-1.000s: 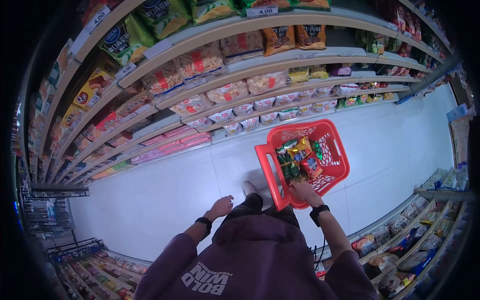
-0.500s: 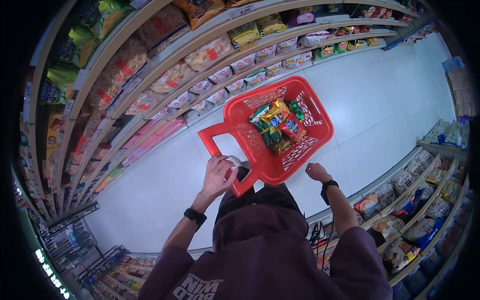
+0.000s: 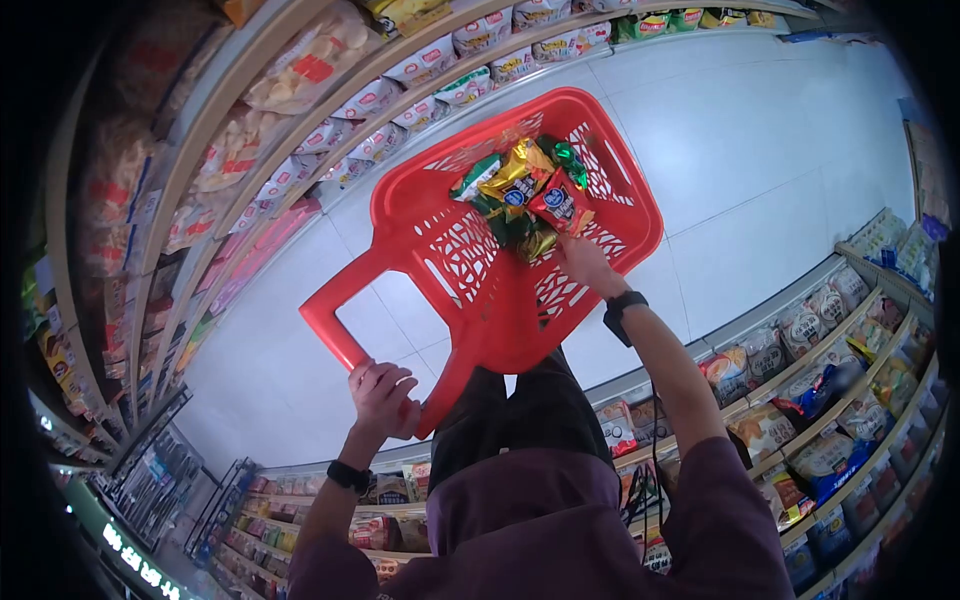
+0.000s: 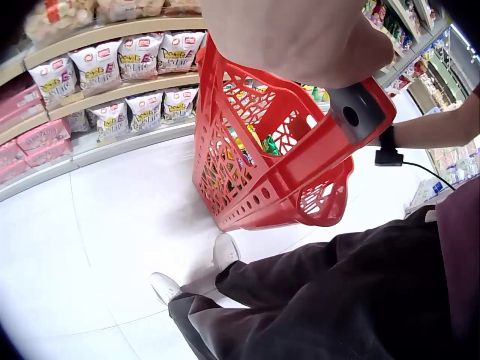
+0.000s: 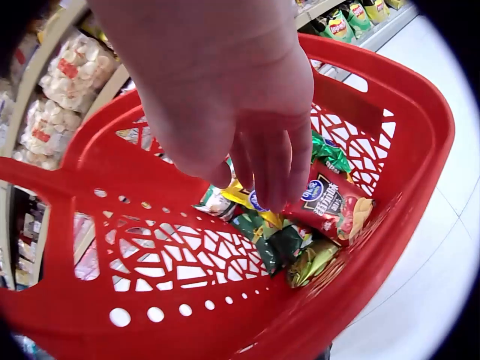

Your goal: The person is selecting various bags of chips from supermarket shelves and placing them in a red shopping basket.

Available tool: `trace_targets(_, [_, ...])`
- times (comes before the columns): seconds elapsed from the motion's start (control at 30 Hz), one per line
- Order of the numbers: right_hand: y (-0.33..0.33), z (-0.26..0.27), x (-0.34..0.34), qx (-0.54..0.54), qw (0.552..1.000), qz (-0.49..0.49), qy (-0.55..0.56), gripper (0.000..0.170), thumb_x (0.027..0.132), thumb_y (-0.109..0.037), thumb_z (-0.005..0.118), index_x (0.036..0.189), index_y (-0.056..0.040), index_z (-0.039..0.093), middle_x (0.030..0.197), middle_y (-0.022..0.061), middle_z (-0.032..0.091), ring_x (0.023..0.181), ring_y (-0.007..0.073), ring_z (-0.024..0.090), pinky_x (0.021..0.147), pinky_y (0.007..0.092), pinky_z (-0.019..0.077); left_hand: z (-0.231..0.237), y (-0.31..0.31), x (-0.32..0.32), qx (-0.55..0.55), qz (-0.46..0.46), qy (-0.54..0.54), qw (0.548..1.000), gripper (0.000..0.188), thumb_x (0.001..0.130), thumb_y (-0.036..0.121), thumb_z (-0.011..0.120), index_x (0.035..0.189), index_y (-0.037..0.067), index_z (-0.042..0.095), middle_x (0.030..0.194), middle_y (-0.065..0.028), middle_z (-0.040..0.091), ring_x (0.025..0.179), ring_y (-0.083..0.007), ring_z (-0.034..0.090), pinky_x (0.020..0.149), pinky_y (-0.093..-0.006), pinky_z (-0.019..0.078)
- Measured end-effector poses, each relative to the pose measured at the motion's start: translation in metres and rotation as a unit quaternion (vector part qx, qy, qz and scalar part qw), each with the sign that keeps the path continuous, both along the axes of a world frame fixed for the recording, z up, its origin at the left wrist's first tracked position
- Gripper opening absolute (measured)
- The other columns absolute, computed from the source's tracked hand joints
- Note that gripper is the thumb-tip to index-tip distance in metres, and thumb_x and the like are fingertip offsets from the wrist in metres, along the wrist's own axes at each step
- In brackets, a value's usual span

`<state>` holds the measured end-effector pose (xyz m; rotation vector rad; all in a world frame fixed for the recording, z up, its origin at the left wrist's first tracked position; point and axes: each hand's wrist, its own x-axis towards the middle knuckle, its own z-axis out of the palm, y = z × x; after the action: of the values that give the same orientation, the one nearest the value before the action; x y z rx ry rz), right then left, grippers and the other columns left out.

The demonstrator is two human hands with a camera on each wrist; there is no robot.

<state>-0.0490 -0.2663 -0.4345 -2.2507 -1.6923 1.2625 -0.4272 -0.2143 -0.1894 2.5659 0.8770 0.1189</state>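
Note:
My left hand [image 3: 385, 400] grips the handle [image 3: 345, 340] of a red plastic basket [image 3: 510, 335]; the left wrist view shows the same hand [image 4: 300, 37] wrapped over the handle's end. Inside the basket lie several snack bags, among them a red one [image 3: 562, 205], a yellow one [image 3: 520, 175] and dark green ones. My right hand [image 3: 588, 265] reaches over the basket's near side, beside the red bag. In the right wrist view its fingers [image 5: 279, 161] point down, loosely extended, over the red bag [image 5: 326, 206] and a yellow bag; whether they touch them I cannot tell.
A curved snack shelf [image 3: 300, 135] runs along the upper left, close to the basket. Another stocked shelf [image 3: 740, 425] stands at the lower right, behind the right arm. White tiled floor [image 3: 740, 210] lies between them. My shoes [image 4: 225, 251] are beside the basket.
The basket has come closer and its handle has swung left. My left hand, at first off the basket, now holds the handle. The right hand left the basket's near end and now reaches inside.

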Motion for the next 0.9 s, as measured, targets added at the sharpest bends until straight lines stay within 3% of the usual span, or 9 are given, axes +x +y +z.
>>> trace_targets(0.13, [0.03,-0.071,0.027,-0.076,0.996,-0.028,-0.042,0.032,0.089,-0.023,0.055,0.109,0.0013,0.053,0.085,0.0237,0.066,0.083,0.0399,0.066,0.074,0.0516,0.0544,0.003,-0.001,0.002,0.011,0.009,0.021,1.0,0.029,0.062,0.028,0.056,0.084,0.013,0.067,0.093,-0.0009,0.066,0.088,-0.0199,0.059,0.093,-0.0428,0.0354])
trace_targets(0.23, [0.041,-0.124,0.045,-0.106,0.992,-0.039,-0.059,0.034,0.088,-0.016,0.054,0.117,0.0016,0.051,0.104,0.0263,0.063,0.097,0.0393,0.064,0.082,0.0496,0.0531,0.005,-0.003,-0.002,0.015,-0.008,0.064,0.998,0.03,0.071,0.033,0.049,0.084,0.013,0.067,0.091,-0.0018,0.066,0.088,-0.0217,0.058,0.092,-0.044,0.0349])
trace_targets(0.33, [0.057,-0.179,0.057,-0.06,0.995,-0.049,-0.057,0.041,0.085,-0.012,0.053,0.123,0.0019,0.047,0.121,0.0257,0.055,0.108,0.0395,0.059,0.088,0.0473,0.0513,0.012,-0.005,-0.007,-0.013,-0.02,0.1,0.995,0.033,0.078,0.037,0.046,0.087,0.014,0.067,0.094,-0.001,0.066,0.089,-0.0207,0.058,0.092,-0.0445,0.0344])
trace_targets(0.43, [0.09,-0.202,0.063,-0.037,0.998,0.026,-0.045,0.043,0.084,-0.008,0.051,0.126,-0.0004,0.045,0.126,0.0229,0.053,0.108,0.04,0.058,0.09,0.0461,0.051,0.022,0.001,-0.007,-0.019,-0.048,0.142,0.989,0.033,0.082,0.041,0.044,0.087,0.018,0.067,0.093,0.0037,0.067,0.087,-0.0138,0.059,0.098,-0.0406,0.0297])
trace_targets(0.47, [0.095,-0.224,0.065,0.106,0.991,0.058,-0.064,0.033,0.085,-0.003,0.042,0.118,-0.0019,0.049,0.119,0.0245,0.056,0.094,0.0403,0.064,0.078,0.047,0.0544,0.019,0.001,-0.011,-0.02,-0.07,0.165,0.984,0.034,0.082,0.041,0.043,0.088,0.018,0.068,0.094,0.0034,0.066,0.089,-0.0148,0.058,0.099,-0.0414,0.0289])
trace_targets(0.53, [0.106,-0.237,0.068,0.027,0.987,0.119,-0.105,0.026,0.088,-0.007,0.044,0.112,-0.0048,0.053,0.111,0.0183,0.058,0.093,0.0358,0.065,0.078,0.0443,0.0553,0.03,0.0,-0.016,-0.022,-0.106,0.2,0.974,0.035,0.083,0.041,0.042,0.09,0.018,0.068,0.096,0.0033,0.066,0.093,-0.016,0.056,0.101,-0.0428,0.027])
trace_targets(0.63, [0.105,-0.278,0.071,0.057,0.978,0.151,-0.133,0.019,0.09,-0.01,0.046,0.106,-0.0061,0.055,0.105,0.0151,0.059,0.083,0.0348,0.067,0.07,0.0436,0.0563,0.037,0.006,-0.009,-0.034,-0.126,0.219,0.967,0.036,0.085,0.041,0.04,0.091,0.019,0.068,0.096,0.0044,0.065,0.097,-0.0152,0.055,0.104,-0.0436,0.0237])
trace_targets(0.77, [0.099,-0.283,0.054,0.083,0.925,0.211,-0.303,0.011,0.084,-0.015,0.057,0.084,-0.0095,0.067,0.096,0.0087,0.062,0.074,0.0197,0.069,0.061,0.0328,0.0557,0.041,0.007,-0.006,-0.033,-0.122,0.243,0.962,0.037,0.086,0.041,0.039,0.091,0.019,0.067,0.097,0.0038,0.065,0.097,-0.0146,0.055,0.105,-0.0453,0.0227])
trace_targets(0.9, [0.103,-0.256,0.04,0.087,0.908,0.302,-0.276,0.01,0.078,-0.012,0.061,0.078,-0.0123,0.071,0.084,0.0059,0.064,0.07,0.0188,0.067,0.057,0.0317,0.0529,0.031,0.01,-0.008,-0.011,-0.126,0.188,0.974,0.037,0.086,0.04,0.037,0.09,0.019,0.067,0.097,0.0031,0.064,0.096,-0.0143,0.055,0.105,-0.0448,0.023])
